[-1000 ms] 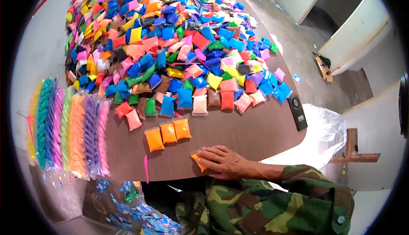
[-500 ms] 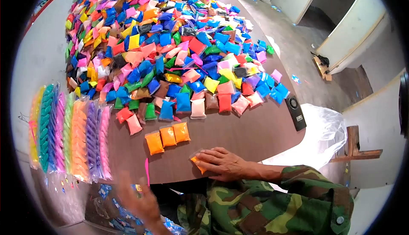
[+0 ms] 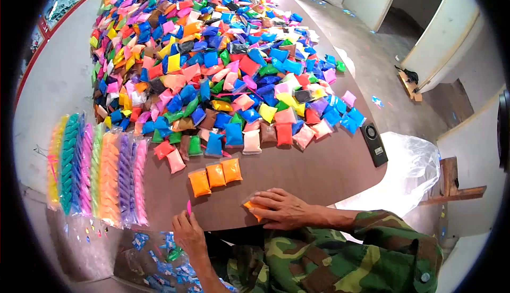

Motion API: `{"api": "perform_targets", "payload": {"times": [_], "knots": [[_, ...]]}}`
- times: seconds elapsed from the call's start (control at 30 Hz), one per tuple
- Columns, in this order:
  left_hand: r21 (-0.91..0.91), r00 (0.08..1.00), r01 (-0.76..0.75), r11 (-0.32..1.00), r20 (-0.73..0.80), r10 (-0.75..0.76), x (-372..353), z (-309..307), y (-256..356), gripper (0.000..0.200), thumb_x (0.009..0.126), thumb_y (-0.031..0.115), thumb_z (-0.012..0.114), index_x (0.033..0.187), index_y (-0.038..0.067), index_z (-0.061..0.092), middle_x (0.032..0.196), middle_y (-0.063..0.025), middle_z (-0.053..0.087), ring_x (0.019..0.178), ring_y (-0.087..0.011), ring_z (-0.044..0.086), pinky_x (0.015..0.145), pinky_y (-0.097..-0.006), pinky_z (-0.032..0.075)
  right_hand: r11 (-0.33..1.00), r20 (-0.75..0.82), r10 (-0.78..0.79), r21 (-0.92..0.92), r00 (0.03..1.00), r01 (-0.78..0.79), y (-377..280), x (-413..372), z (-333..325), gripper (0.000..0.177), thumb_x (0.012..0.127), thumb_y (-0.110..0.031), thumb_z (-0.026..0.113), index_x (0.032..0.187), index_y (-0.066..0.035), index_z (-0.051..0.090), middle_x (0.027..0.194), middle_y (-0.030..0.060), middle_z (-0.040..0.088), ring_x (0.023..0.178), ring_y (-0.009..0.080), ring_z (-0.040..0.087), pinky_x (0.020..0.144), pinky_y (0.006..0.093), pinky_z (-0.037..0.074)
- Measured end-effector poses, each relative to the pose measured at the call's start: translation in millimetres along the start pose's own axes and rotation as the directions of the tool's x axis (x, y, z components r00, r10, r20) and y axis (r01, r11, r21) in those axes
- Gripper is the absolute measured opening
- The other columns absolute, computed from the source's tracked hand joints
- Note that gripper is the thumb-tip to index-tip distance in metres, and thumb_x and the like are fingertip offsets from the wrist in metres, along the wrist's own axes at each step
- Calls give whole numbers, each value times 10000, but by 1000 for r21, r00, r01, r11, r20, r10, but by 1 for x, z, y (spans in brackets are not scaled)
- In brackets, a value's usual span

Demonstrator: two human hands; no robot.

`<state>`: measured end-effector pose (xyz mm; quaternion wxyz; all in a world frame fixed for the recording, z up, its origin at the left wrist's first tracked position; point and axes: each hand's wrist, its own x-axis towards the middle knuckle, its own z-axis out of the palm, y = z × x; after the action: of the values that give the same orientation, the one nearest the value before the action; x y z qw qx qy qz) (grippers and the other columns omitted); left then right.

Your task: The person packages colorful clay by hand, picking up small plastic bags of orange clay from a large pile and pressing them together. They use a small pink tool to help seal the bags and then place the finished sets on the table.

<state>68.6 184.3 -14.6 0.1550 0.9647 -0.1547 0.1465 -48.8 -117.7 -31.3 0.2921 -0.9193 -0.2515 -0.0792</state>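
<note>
My right hand (image 3: 281, 207) lies over an orange packet (image 3: 255, 208) near the front edge of the brown table, its fingers covering much of it. My left hand (image 3: 188, 233) is at the table's front edge, its fingers closed on a thin pink strip (image 3: 189, 207) whose tip points up. Between and beyond my hands, three orange packets lie side by side: a left one (image 3: 200, 183), a middle one (image 3: 216, 175) and a right one (image 3: 232, 169).
A big heap of coloured packets (image 3: 212, 80) covers the back of the table (image 3: 340, 168). Long braided bundles in clear wrap (image 3: 109, 178) lie at the left. A black device (image 3: 374, 145) rests by the right edge, beside clear plastic sheeting (image 3: 409, 165).
My left hand has moved up to the table edge and taken hold of the pink strip. My right hand stays on the orange packet. The view has shifted slightly.
</note>
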Motion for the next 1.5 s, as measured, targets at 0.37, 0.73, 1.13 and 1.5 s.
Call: {"api": "perform_targets", "payload": {"times": [0.37,0.73,1.13,1.5], "knots": [[169,994,-83,982,83,69,13,-11,-14,98,994,50,632,1065,5,682,1003,-171,657,924,-304,681,715,-372,593,998,1,39,-40,999,-39,-12,-6,6,597,921,-281,734,1446,-100,515,1561,151,460,1452,313,430,1175,492,323],[-520,975,113,846,223,6,-12,-16,87,135,996,106,595,1059,1,653,881,-185,695,777,-329,687,701,-400,542,999,-92,8,38,996,-5,-7,-7,-3,483,887,-219,761,1329,-79,625,1358,162,561,1323,360,519,1100,483,423],[-564,944,45,825,293,149,-29,15,149,100,920,98,739,916,41,656,839,-159,687,738,-364,688,641,-434,536,999,-216,-22,43,976,33,5,-29,-26,347,846,-138,812,1177,-81,723,1219,133,635,1129,317,638,956,431,516],[-509,964,127,851,264,14,-7,10,120,135,904,94,758,872,15,654,791,-147,672,669,-322,657,605,-395,502,1000,-194,-2,28,981,8,4,-27,-25,345,826,-155,816,1144,-77,708,1227,102,639,1144,307,644,969,448,510]]}}
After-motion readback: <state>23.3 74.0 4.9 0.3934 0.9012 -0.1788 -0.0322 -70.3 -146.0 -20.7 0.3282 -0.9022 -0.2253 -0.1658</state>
